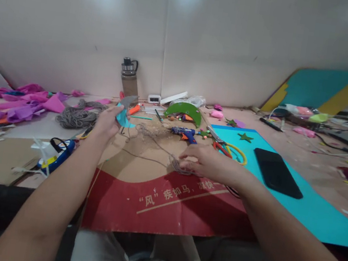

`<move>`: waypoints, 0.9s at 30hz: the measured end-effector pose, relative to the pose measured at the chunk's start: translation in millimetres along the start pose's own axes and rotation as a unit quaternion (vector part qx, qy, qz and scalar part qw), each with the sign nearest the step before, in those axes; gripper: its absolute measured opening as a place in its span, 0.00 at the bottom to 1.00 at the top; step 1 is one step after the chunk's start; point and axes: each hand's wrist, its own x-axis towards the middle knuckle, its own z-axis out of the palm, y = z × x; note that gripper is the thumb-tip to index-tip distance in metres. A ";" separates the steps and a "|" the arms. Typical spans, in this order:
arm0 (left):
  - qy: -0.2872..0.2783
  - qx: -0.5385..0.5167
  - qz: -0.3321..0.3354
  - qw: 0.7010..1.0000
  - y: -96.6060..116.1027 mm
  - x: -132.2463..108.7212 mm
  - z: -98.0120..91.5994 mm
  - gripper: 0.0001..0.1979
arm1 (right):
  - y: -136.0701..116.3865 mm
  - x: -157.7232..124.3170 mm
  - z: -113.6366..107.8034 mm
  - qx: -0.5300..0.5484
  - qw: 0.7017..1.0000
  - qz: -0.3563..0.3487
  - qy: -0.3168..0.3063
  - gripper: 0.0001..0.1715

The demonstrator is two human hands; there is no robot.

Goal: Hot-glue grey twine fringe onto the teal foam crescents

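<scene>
My left hand (109, 121), raised over the table's left-middle, pinches a small light-blue piece (124, 117) with a grey part at its top. The kind of piece is unclear. My right hand (200, 158) is at a small loose coil of grey cord (175, 164), fingers curled over it on the cardboard (142, 167). A strand of the cord runs left toward my left hand. Beyond my right hand lies a blue glue gun (184, 133). Yellow-handled scissors (237, 154) lie just right of that hand.
A large grey cord bundle (78, 115) and purple scraps (26, 110) lie left. A blue tape dispenser-like object (59, 157) sits nearer. A phone (277, 172) rests on the turquoise board (318, 217). A bottle (129, 80) and green crescent (185, 111) stand behind.
</scene>
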 end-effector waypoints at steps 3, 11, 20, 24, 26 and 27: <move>-0.066 0.036 -0.002 0.997 -9.3 -18.7 15.4 0.04 | -1.2 20.2 8.7 0.061 0.980 0.036 0.188 0.14; -0.235 0.166 -0.048 0.957 -40.0 -53.2 33.2 0.15 | -5.7 74.6 22.0 0.093 0.939 0.016 0.332 0.19; -0.286 0.197 -0.014 0.938 -44.5 -59.1 36.3 0.12 | 1.7 70.6 42.0 0.259 0.928 0.027 0.267 0.11; -0.288 0.206 -0.020 0.935 -40.3 -60.3 38.9 0.10 | 7.3 73.2 39.6 0.347 0.906 0.043 0.237 0.18; -0.254 0.164 -0.035 0.953 -40.4 -59.3 40.2 0.09 | 10.5 76.2 40.6 0.445 0.866 0.051 0.222 0.26; -0.233 0.136 -0.045 0.962 -41.0 -58.6 40.9 0.08 | 11.3 77.7 42.1 0.497 0.838 0.052 0.219 0.29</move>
